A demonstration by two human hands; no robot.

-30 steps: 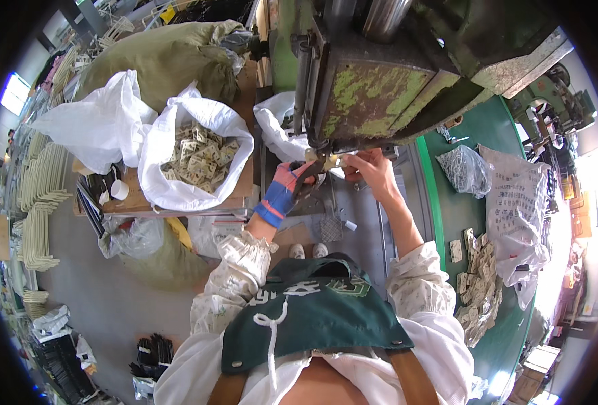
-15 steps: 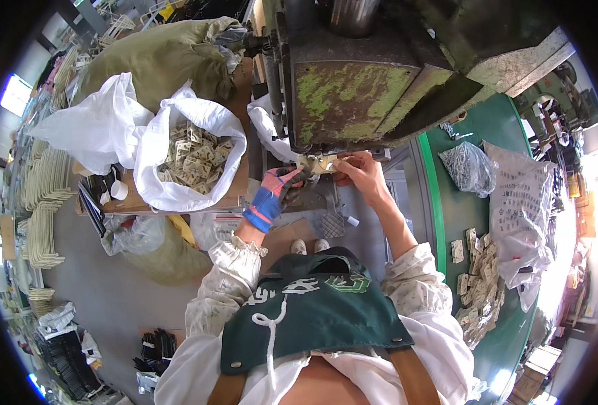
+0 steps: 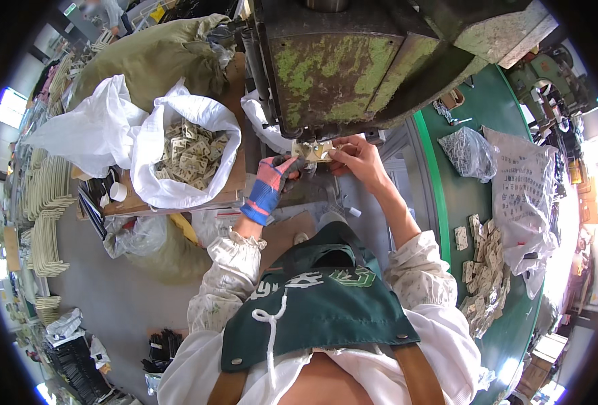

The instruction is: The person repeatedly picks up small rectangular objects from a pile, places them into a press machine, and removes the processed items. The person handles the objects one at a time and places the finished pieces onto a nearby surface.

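In the head view, we are seeing one small pale plate [image 3: 319,150] sitting directly below the head of a worn green press [image 3: 339,74], between the two hands. We are judging the handling of this piece as unfinished, since both hands are occupying themselves with it. Loose plates [image 3: 191,152] are filling an open white sack [image 3: 147,162] at the left, and a further heap of plates [image 3: 484,277] is lying on the green tabletop [image 3: 457,202] at the right; which of these are finished we are not able to tell. As to grip, the bare right hand [image 3: 359,164] is pinching the plate's right end, thumb and forefinger closed with no visible gap. The gloved left hand [image 3: 273,179] is reaching its fingertips to the plate's left end; we are noting apparent contact there, but its fingers are too small and dark for confirming any hold.
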